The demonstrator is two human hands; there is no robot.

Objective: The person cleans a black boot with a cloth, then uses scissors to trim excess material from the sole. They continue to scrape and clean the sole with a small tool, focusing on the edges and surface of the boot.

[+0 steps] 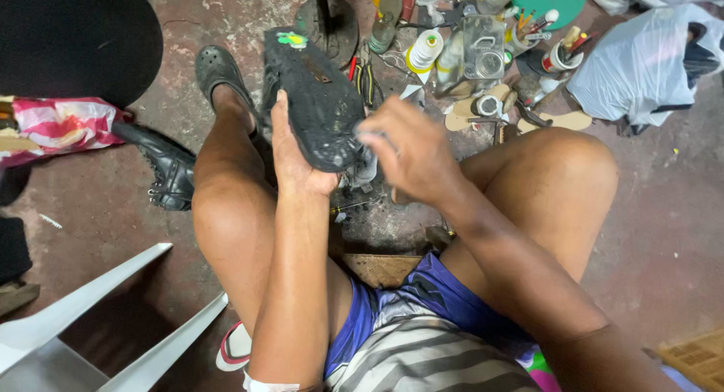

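My left hand [292, 154] grips a black shoe [315, 98] from below, its worn sole turned up toward me. A green and yellow patch marks the sole's far end. My right hand [407, 147] hovers over the heel end, blurred, fingertips touching the sole near its edge. Whether the fingers pinch anything small is too blurred to tell. Both arms pass between my bare knees.
On the concrete floor ahead lie a metal stand [328, 19], thread spools [424, 51], bottles, pliers, sole cut-outs [554, 122] and a white plastic bag [652, 64]. A black boot [162, 166] lies left, a grey clog [219, 71] is on my foot, and a white plastic chair [68, 324] stands lower left.
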